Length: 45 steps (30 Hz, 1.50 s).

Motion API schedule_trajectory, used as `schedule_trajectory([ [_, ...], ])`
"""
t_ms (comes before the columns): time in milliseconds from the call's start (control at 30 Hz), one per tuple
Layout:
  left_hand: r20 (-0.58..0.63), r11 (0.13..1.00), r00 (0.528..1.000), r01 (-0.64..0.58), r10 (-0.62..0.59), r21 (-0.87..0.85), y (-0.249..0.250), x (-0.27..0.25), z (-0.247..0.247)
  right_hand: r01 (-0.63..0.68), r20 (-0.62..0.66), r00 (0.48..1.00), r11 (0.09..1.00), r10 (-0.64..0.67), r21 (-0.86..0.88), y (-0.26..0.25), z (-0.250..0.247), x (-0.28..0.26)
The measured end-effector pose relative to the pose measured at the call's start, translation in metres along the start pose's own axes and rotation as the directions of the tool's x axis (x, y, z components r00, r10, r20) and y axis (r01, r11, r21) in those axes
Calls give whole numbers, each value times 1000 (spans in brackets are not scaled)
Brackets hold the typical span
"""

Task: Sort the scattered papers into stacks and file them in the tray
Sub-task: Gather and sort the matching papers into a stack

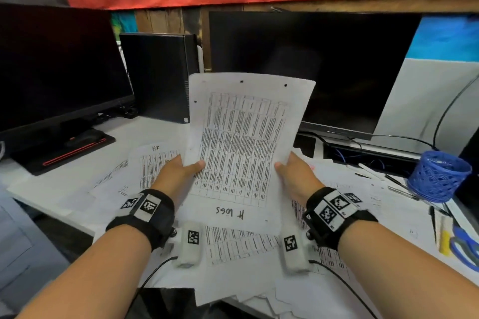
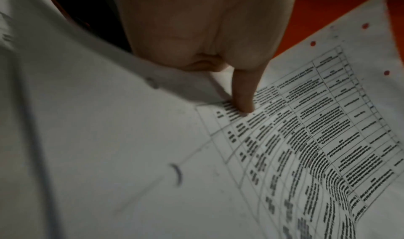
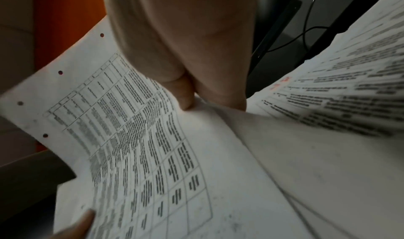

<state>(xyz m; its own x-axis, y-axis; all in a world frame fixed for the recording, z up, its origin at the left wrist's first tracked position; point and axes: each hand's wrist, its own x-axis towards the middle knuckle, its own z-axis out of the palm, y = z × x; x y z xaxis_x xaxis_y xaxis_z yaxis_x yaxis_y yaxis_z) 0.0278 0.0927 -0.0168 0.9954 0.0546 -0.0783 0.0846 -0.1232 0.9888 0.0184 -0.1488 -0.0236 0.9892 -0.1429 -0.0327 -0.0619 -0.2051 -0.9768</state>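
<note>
Left hand [image 1: 178, 171] and right hand [image 1: 295, 173] pinch the sheet [image 1: 241, 142] between them.

Both arms are bare, with no sleeves. Each wrist wears a wide black strap [image 1: 145, 212] with white squares of black-and-white dots. A small white box [image 1: 191, 246] hangs under each, with a thin black cable [image 1: 153, 276].
</note>
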Motion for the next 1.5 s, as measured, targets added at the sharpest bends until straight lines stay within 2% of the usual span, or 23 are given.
schedule_trajectory([
  [67, -60, 1000, 998, 22, -22, 4, -6, 3, -1, -68, 43, 997, 995, 65, 76, 1, -3, 1],
  [133, -155, 991, 988, 45, -25, 127, -12, 6, -6, -145, 12, 989, 989, 145, -18, 1, -17, 3],
  [167, -201, 976, 979, 62, -20, 207, -13, 7, -10, -207, -42, 978, 969, 203, -133, 2, -30, 2],
  [200, -230, 962, 973, 81, -20, 260, -15, 7, -13, -287, -66, 958, 910, 280, -298, 5, -45, 4],
  [233, -240, 952, 970, 103, -32, 288, -15, 7, -15, -345, -161, 938, 799, 306, -493, 8, -59, 5],
  [300, -226, 945, 972, 133, -65, 298, -17, 7, -16, -387, -263, 922, 653, 284, -651, 21, -85, 11],
  [400, -196, 938, 976, 156, -98, 309, -22, 7, -15, -420, -308, 906, 525, 290, -740, 29, -109, 12],
  [467, -190, 938, 974, 179, -126, 296, -26, 8, -15, -444, -322, 892, 483, 316, -755, 31, -115, 11],
  [567, -174, 930, 972, 203, -155, 307, -30, 11, -15, -409, -333, 909, 390, 249, -825, 34, -121, 11],
  [600, -179, 927, 971, 209, -159, 313, -33, 15, -17, -424, -365, 906, 460, 214, -780, 36, -123, 14],
  [667, -178, 927, 973, 198, -147, 317, -33, 16, -18, -419, -412, 901, 521, 137, -744, 39, -129, 16],
  [700, -191, 929, 973, 189, -133, 317, -33, 16, -20, -408, -417, 903, 519, 105, -752, 40, -134, 19],
  [800, -216, 946, 971, 160, -99, 283, -32, 16, -27, -398, -475, 878, 631, 53, -665, 41, -144, 27],
  [867, -231, 969, 971, 119, -68, 216, -38, 21, -37, -339, -493, 870, 741, 11, -580, 41, -150, 33],
  [967, -220, 991, 971, 109, -89, 79, -27, 12, -39, -255, -479, 878, 864, 18, -434, 39, -151, 35],
  [1067, -231, 994, 971, 76, -57, 74, -19, 4, -39, -247, -496, 868, 878, 13, -409, 40, -151, 38],
  [1133, -234, 996, 972, 36, -17, 76, -17, 6, -43, -231, -502, 864, 859, -35, -457, 40, -150, 36],
  [1200, -250, 996, 968, 27, -4, 90, -14, 5, -45, -186, -455, 887, 846, -75, -501, 41, -147, 33],
  [1300, -245, 995, 969, 16, 9, 101, -14, 3, -44, -177, -381, 923, 827, -48, -534, 45, -144, 29],
  [1367, -260, 995, 965, -15, 39, 95, -9, -5, -40, -181, -420, 905, 830, -69, -527, 48, -144, 28],
  [1500, -254, 995, 967, -14, 39, 98, -14, 0, -47, -101, -547, 807, 859, -225, -502, 42, -146, 29],
])
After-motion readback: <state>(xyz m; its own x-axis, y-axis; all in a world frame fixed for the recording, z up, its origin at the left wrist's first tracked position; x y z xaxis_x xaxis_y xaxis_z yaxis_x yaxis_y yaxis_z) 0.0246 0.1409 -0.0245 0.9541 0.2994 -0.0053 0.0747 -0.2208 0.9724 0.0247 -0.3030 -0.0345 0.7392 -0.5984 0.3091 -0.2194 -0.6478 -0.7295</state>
